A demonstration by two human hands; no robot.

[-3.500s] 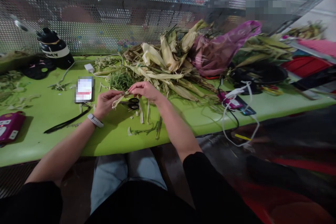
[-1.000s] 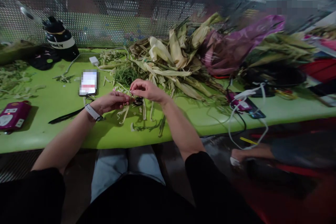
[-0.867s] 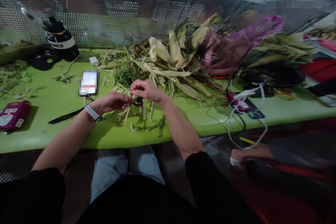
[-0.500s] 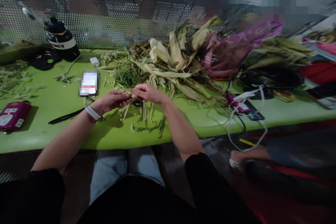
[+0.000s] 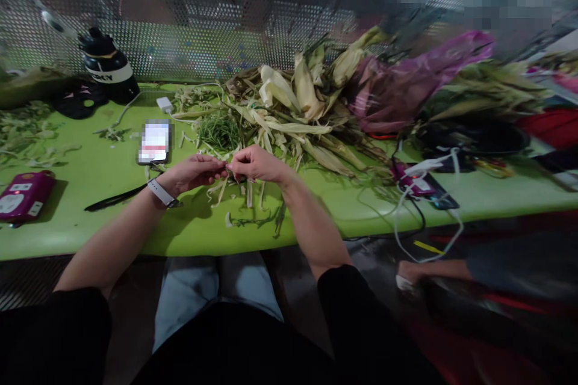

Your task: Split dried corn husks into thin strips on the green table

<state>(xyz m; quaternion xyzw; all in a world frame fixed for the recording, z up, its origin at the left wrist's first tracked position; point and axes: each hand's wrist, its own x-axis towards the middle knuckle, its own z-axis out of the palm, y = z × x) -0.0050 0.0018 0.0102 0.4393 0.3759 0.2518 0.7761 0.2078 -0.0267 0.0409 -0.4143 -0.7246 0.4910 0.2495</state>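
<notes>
My left hand (image 5: 195, 171) and my right hand (image 5: 255, 163) meet fingertip to fingertip low over the green table (image 5: 189, 240). Both are pinched closed, and whatever lies between the fingers is too small to make out. Just beyond them sits a heap of thin green strips (image 5: 219, 131). Behind and to the right spreads a big pile of pale, partly dried corn husks (image 5: 307, 96). Loose pale strips (image 5: 249, 194) lie under and in front of my hands, and a thin green stem (image 5: 255, 221) rests nearer the table's front edge.
A lit phone (image 5: 153, 143) with a black strap lies left of my hands. Farther left are a purple power socket box (image 5: 27, 195) and a dark bottle (image 5: 111, 72). A purple plastic bag (image 5: 397, 90) and white cables (image 5: 397, 222) are at right, near another person's foot (image 5: 409, 274).
My right hand's fingers have curled in more at the pinch, while my left hand stays almost in place. The whole view has shifted slightly.
</notes>
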